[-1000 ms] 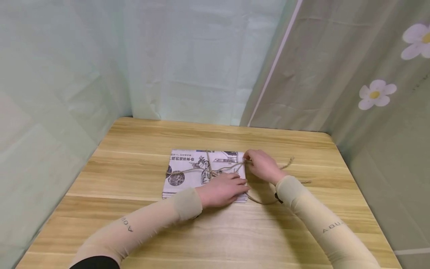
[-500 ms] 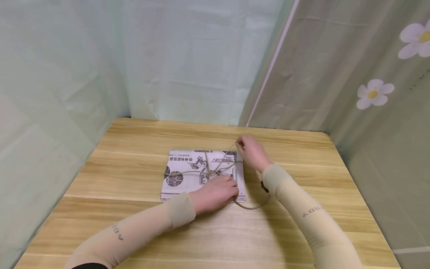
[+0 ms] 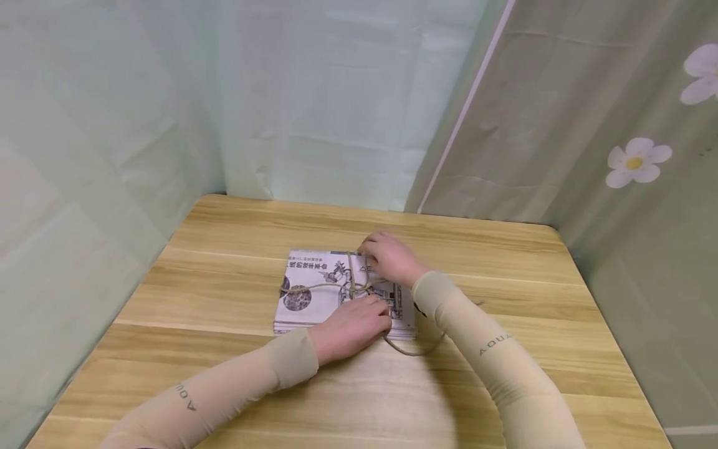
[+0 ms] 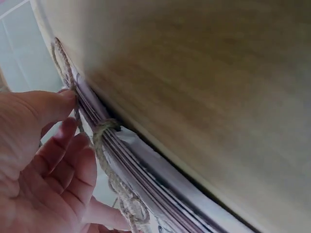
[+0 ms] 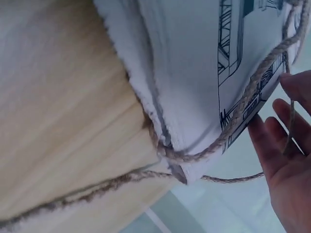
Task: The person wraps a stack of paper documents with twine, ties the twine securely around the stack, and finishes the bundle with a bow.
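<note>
A stack of folded newspapers [image 3: 311,312] lies on the wooden table, brown twine [image 3: 314,287] crossing over its top both ways. My left hand [image 3: 353,327] is at the stack's front edge; in the left wrist view its thumb and forefinger pinch a strand of the twine [image 4: 73,80]. At the back edge, right of the lengthwise strand, is my right hand [image 3: 392,257]. Its thumb and fingers hold another strand in the right wrist view, where a thicker run of twine [image 5: 243,102] wraps the stack's side. The crossing of the strands lies between both hands.
A loose length of twine curves over the wooden table [image 3: 224,280] on the right, its frayed end [image 3: 479,304] beside the right sleeve [image 3: 493,343]. Pale curtains [image 3: 336,112] hang behind the table and at both sides.
My right hand has moved left from the stack's right edge to its back edge, drawing a strand along. My left hand has shifted slightly left, its fingers now more curled at the front edge.
</note>
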Available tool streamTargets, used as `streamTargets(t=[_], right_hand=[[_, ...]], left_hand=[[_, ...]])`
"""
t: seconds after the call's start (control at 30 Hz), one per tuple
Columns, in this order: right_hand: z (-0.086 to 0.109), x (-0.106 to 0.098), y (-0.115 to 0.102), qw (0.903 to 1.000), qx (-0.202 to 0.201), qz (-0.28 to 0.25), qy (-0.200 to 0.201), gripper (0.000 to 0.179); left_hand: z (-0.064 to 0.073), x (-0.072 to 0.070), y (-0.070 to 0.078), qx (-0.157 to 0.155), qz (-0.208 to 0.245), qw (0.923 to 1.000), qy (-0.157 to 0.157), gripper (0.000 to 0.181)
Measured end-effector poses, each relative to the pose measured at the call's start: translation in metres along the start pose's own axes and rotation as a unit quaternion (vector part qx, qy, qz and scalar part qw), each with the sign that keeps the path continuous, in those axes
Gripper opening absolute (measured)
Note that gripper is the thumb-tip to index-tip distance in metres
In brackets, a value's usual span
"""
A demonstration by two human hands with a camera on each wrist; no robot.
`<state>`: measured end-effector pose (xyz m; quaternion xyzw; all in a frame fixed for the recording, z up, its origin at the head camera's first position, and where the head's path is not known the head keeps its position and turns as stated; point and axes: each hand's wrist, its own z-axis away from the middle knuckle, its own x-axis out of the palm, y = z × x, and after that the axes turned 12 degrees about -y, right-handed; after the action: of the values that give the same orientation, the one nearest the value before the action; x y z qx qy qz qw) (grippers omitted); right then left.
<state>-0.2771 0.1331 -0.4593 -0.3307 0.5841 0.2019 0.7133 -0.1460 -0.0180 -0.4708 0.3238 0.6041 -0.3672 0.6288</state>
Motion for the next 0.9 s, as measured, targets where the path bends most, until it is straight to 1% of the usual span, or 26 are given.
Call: streamTargets(t=[0.07, 0.13, 0.23, 0.3, 0.37, 0.43, 0.5, 0.57, 0.67, 0.7, 0.8, 0.9], right_hand=[[-0.001, 0.001, -0.002, 0.9999, -0.002, 0.015, 0.004, 0.022], [-0.003, 0.002, -0.003, 0.9997, 0.008, 0.021, 0.010, 0.018], [-0.006, 0.002, -0.003, 0.9989, 0.039, -0.001, 0.025, 0.014], [-0.009, 0.002, -0.004, 0.9968, 0.064, -0.030, 0.036, 0.012], [-0.011, 0.002, -0.005, 0.9940, 0.082, -0.057, 0.043, 0.010], [-0.012, 0.002, -0.007, 0.9929, 0.089, -0.067, 0.040, 0.010], [-0.013, 0.002, -0.009, 0.9941, 0.080, -0.066, 0.031, 0.012], [-0.013, 0.002, -0.010, 0.9967, 0.060, -0.052, 0.018, 0.022], [-0.011, 0.004, -0.011, 0.9993, 0.030, -0.024, -0.001, 0.032], [-0.011, 0.005, -0.011, 0.9996, 0.024, -0.016, -0.005, 0.033], [-0.009, 0.007, -0.010, 0.9998, 0.018, -0.011, -0.004, 0.026], [-0.007, 0.009, -0.007, 0.9996, 0.023, -0.017, 0.007, 0.024]], left_hand=[[0.001, 0.000, 0.000, -0.004, 0.010, 0.9999, -0.002, 0.011], [0.002, 0.000, 0.000, -0.008, 0.012, 0.9999, -0.007, 0.013], [0.003, 0.002, 0.000, -0.013, 0.001, 0.9998, -0.015, 0.013], [0.003, 0.003, 0.000, -0.018, -0.004, 0.9996, -0.021, 0.011], [0.003, 0.002, 0.000, -0.025, 0.014, 0.9993, -0.023, 0.011], [0.004, 0.001, 0.001, -0.035, 0.048, 0.9980, -0.021, 0.012], [0.004, 0.000, 0.001, -0.045, 0.088, 0.9950, -0.017, 0.015], [0.006, -0.001, 0.001, -0.048, 0.109, 0.9928, -0.010, 0.018], [0.009, -0.001, 0.001, -0.041, 0.099, 0.9942, 0.000, 0.017], [0.010, 0.000, 0.001, -0.037, 0.091, 0.9952, 0.005, 0.016], [0.014, 0.002, 0.001, -0.027, 0.073, 0.9967, 0.022, 0.013], [0.016, 0.005, 0.000, -0.024, 0.073, 0.9966, 0.029, 0.010]])
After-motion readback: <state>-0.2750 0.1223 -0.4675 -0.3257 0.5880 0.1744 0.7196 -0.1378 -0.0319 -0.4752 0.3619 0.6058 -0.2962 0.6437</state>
